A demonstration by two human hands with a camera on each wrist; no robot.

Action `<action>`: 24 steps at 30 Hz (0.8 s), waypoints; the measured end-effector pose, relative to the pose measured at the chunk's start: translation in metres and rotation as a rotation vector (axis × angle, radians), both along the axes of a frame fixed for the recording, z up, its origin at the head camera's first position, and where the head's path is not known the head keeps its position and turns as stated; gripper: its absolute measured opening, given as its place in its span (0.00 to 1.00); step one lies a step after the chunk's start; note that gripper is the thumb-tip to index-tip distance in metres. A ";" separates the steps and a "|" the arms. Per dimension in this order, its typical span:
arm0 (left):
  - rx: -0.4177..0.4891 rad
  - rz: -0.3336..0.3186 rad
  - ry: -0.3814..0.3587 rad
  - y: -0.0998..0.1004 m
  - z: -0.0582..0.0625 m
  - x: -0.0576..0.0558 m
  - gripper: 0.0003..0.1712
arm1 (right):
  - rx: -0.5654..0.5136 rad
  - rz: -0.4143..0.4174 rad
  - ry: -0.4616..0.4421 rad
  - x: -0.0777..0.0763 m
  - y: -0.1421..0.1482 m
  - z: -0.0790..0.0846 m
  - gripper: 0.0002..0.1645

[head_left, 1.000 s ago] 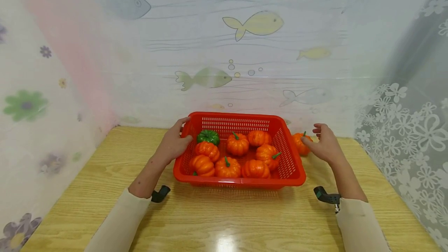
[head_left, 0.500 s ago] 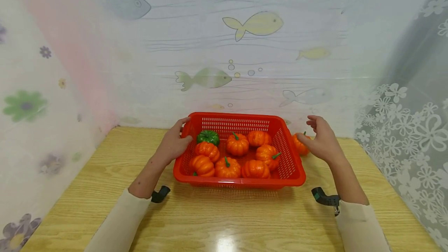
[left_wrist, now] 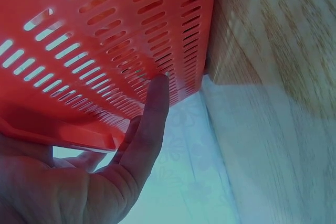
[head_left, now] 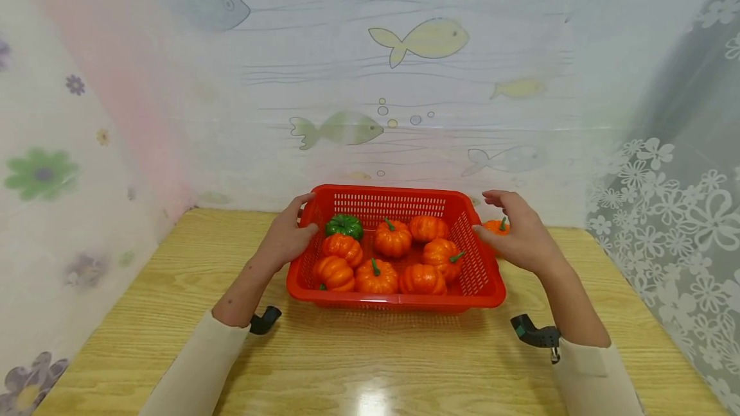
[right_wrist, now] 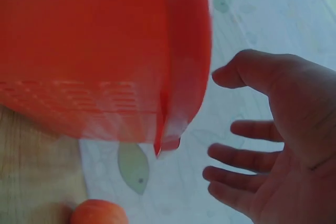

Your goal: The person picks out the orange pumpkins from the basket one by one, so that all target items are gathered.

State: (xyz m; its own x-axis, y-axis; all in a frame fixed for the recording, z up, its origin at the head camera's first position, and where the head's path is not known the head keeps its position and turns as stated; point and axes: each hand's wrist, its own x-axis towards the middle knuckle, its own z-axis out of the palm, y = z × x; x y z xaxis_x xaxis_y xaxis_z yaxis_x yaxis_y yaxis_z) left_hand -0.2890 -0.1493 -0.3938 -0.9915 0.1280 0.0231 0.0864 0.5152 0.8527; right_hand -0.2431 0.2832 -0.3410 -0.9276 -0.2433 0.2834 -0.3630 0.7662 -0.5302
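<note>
A red plastic basket point(head_left: 399, 300) with slotted walls stands on the table, holding several small orange pumpkins point(head_left: 393, 240) and a green pumpkin point(head_left: 343, 226). My left hand point(head_left: 286, 234) grips its left rim, thumb on top. In the left wrist view, fingers point(left_wrist: 152, 114) of that hand reach under the rim to the slotted outer wall. Beside the right rim, my right hand point(head_left: 523, 236) hovers with fingers spread and a gap to the basket point(right_wrist: 105, 35) in the right wrist view. Another orange pumpkin point(head_left: 497, 228) lies outside the basket, partly hidden by the right hand.
The wooden table point(head_left: 370, 352) carries the basket near its back edge. Behind rises a wall covering point(head_left: 347, 82) printed with fish; floral sheets point(head_left: 682, 210) flank both sides. A dark wrist mount point(head_left: 534, 332) hangs by each sleeve.
My right hand has moved left from beside the loose pumpkin toward the basket's right rim, now covering more of that pumpkin. The left hand and the basket have stayed in place.
</note>
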 end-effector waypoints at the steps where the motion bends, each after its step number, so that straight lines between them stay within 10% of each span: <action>1: 0.001 0.000 0.002 0.000 0.000 0.000 0.39 | 0.014 0.019 0.001 0.001 -0.002 0.000 0.42; 24: 0.008 0.003 0.005 0.000 -0.002 -0.001 0.39 | 0.315 0.274 0.003 0.005 -0.039 -0.019 0.41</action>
